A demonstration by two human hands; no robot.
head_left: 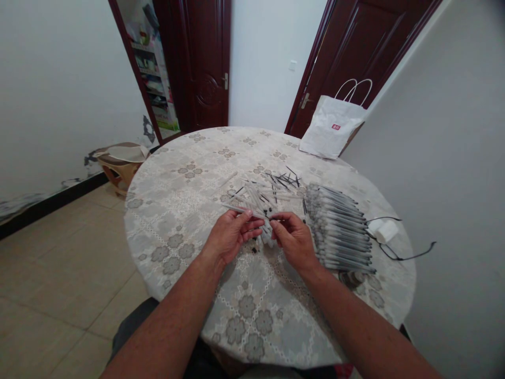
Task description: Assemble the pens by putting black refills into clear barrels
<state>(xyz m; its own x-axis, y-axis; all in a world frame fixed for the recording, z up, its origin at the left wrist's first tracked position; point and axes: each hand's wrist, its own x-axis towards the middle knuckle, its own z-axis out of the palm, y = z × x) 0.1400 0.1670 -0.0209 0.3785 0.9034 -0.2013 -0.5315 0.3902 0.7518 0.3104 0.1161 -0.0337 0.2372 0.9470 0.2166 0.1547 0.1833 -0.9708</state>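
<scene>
My left hand [235, 231] holds a pale, translucent pen barrel [233, 208] between thumb and forefinger, its other fingers loosely curled. Close to the barrel's right end, my right hand [291, 236] pinches a small dark pen part [272, 218], mostly covered by the fingertips. Beyond the hands lies a loose heap of pale barrels [254, 195] mixed with thin black refills [286, 181]. Several tiny black pieces [254, 250] are scattered near my hands. To the right, many grey pens [343, 226] lie side by side in a stack.
A patterned cloth covers the round table [189, 195]. Black-framed glasses [390, 252] and a crumpled white item [384, 230] lie right of the pens. At the back right stands a white paper bag [333, 126]. A wooden stool [120, 163] is beyond the table's left side.
</scene>
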